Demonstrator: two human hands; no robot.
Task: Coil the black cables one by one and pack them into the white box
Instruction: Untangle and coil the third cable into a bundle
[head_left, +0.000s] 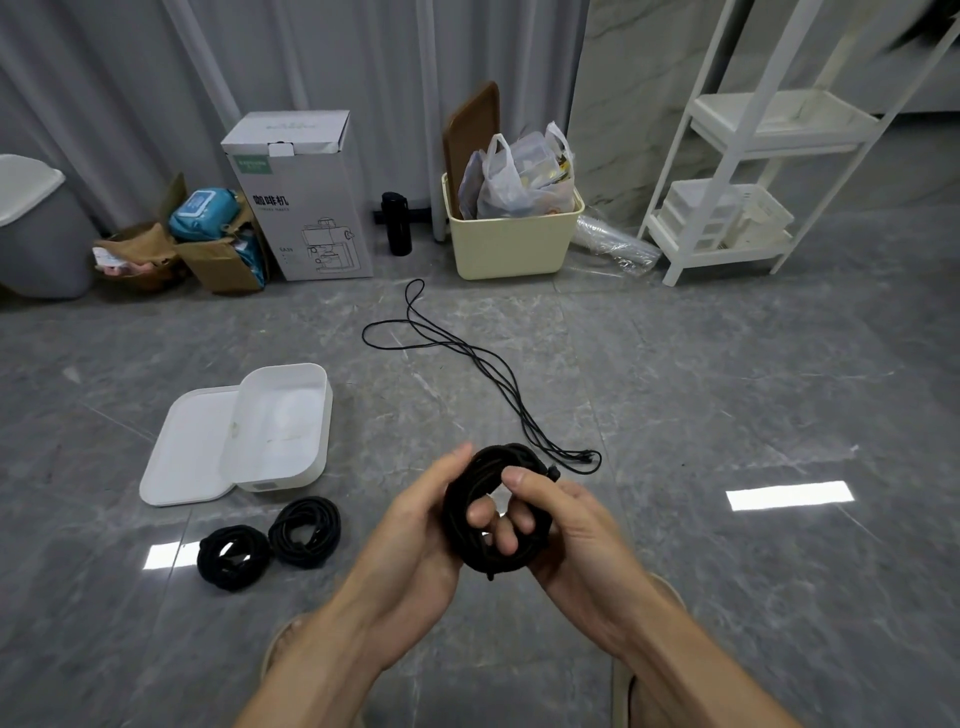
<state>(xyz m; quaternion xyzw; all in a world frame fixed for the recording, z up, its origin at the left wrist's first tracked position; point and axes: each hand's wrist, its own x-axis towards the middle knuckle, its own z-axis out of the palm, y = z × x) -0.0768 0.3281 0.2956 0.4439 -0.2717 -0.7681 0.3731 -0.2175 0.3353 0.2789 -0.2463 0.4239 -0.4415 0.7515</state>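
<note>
black coiled cable (491, 514) gripped between left hand (415, 540) and right hand (566, 530), white box (278, 426) nearby.

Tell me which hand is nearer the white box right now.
Left. The left hand grips the cable coil just right of the white box, across a strip of bare floor. The right hand grips the coil's far side, farther from the box.

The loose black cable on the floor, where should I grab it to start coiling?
Probably take the loose cable at its plug end, from above. That end lies nearest your hands, just beyond the coil they hold, and the rest trails away toward the cream bin.
</note>
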